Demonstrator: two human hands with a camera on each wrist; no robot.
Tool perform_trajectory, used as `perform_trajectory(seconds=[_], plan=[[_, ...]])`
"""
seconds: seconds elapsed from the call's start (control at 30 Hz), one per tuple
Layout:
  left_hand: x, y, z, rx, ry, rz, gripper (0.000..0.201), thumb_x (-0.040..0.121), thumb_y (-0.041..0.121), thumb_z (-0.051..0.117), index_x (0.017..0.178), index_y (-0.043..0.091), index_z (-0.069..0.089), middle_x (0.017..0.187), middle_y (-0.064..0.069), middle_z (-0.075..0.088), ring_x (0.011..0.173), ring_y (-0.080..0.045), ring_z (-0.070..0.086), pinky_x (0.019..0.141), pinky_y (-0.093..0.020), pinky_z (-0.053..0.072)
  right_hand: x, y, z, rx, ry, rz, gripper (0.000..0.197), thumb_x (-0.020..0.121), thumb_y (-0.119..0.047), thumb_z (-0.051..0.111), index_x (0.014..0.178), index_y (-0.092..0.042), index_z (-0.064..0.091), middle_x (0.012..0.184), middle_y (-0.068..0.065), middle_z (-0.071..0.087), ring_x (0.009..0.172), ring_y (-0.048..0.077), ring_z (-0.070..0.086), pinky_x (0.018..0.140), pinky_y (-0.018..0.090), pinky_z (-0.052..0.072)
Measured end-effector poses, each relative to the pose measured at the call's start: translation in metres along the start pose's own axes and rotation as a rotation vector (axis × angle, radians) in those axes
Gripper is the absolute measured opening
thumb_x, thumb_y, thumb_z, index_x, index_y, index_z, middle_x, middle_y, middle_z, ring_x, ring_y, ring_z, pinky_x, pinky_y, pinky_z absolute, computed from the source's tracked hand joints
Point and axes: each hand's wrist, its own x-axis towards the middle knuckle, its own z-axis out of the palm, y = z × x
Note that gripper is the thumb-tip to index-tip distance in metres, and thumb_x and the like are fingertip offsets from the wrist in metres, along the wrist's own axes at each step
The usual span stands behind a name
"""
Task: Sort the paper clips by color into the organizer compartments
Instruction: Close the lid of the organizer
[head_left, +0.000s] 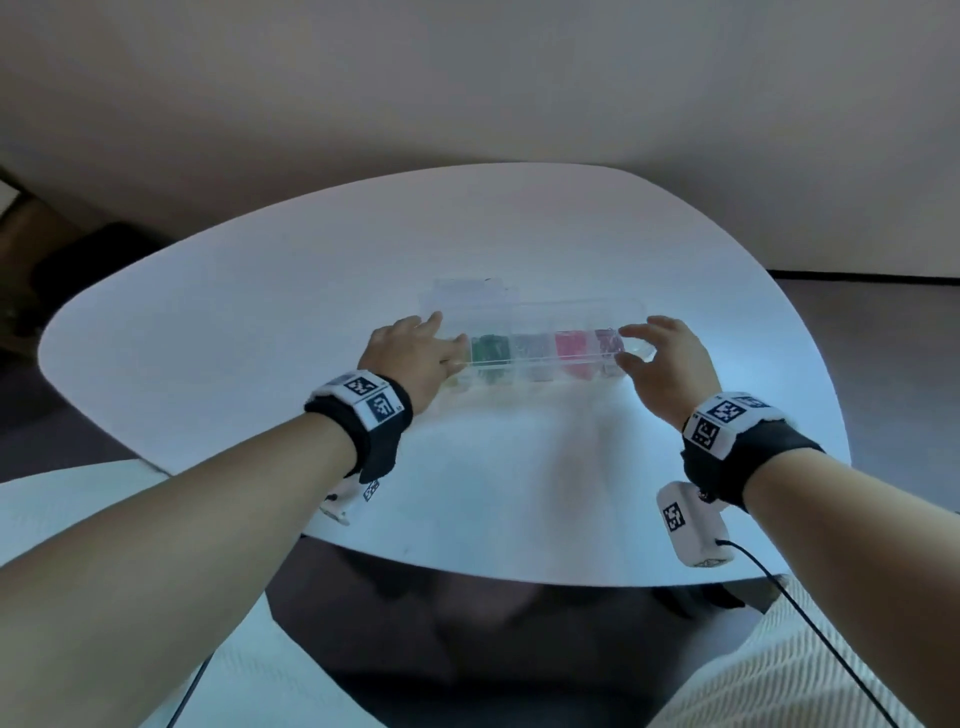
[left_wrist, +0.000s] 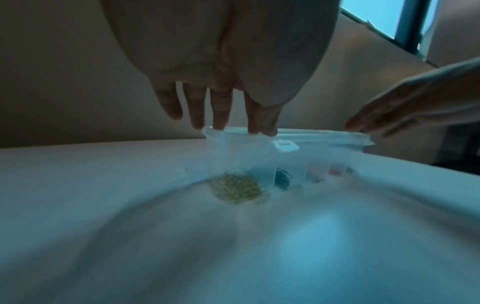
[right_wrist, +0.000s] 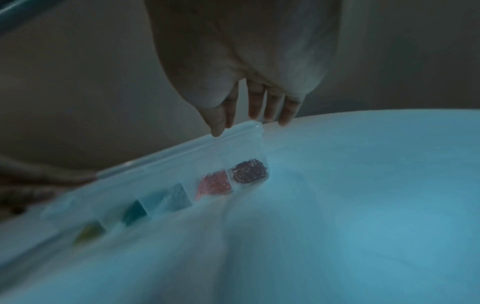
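A long clear organizer (head_left: 540, 374) lies across the middle of the white table. Its compartments hold sorted paper clips: yellow (left_wrist: 235, 189), dark green (head_left: 488, 351), grey (head_left: 532, 348), red (head_left: 571, 348) and dark maroon (right_wrist: 249, 171). The clear hinged lid (left_wrist: 311, 135) stands tilted above the compartments. My left hand (head_left: 449, 340) pinches the lid's left end with thumb and fingertips. At the lid's right corner (right_wrist: 249, 127), my right hand (head_left: 631, 343) pinches it, thumb in front and fingers behind.
The rounded white table (head_left: 260, 312) has bare surface all around the organizer. A small clear shape (head_left: 467, 288) sits just behind the organizer's left end. A second white surface (head_left: 78, 519) lies at lower left. A black cable (head_left: 810, 613) hangs from my right wrist.
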Motion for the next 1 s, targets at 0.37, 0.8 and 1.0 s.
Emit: perform_trajectory(seconds=[0.37,0.8,1.0], plan=[[0.009,0.036,-0.036,0.206,-0.117,0.041,0.025,0.088,0.017,0.057,0.067,0.011,0.044,0.085,-0.009,0.055,0.058,-0.019,0.044,0.061,-0.031,0.044,-0.01,-0.013,-0.004,-0.466,-0.078,-0.148,0.033,0.095,-0.03,0.057,0.128,-0.03,0.063,0.108,0.009,0.072,0.098,0.031,0.065,0.083,0.032,0.047],[0.004,0.043,-0.023,0.185,-0.108,0.023,0.039,0.083,0.048,0.054,0.087,0.009,0.054,0.105,-0.014,0.05,0.082,-0.025,0.047,0.062,-0.032,0.038,-0.008,-0.027,0.001,-0.688,-0.055,-0.17,0.016,0.087,-0.015,0.055,0.095,-0.021,0.067,0.055,-0.003,0.048,0.049,0.021,0.041,0.067,0.028,0.029],[0.004,0.038,-0.013,0.18,-0.06,0.024,0.05,0.085,0.042,0.048,0.118,0.005,0.053,0.127,-0.018,0.045,0.113,-0.031,0.044,0.071,-0.034,0.038,-0.012,-0.028,0.008,-0.684,-0.028,-0.168,0.017,0.087,-0.009,0.054,0.099,-0.017,0.064,0.061,0.001,0.058,0.046,0.022,0.033,0.067,0.028,0.027]])
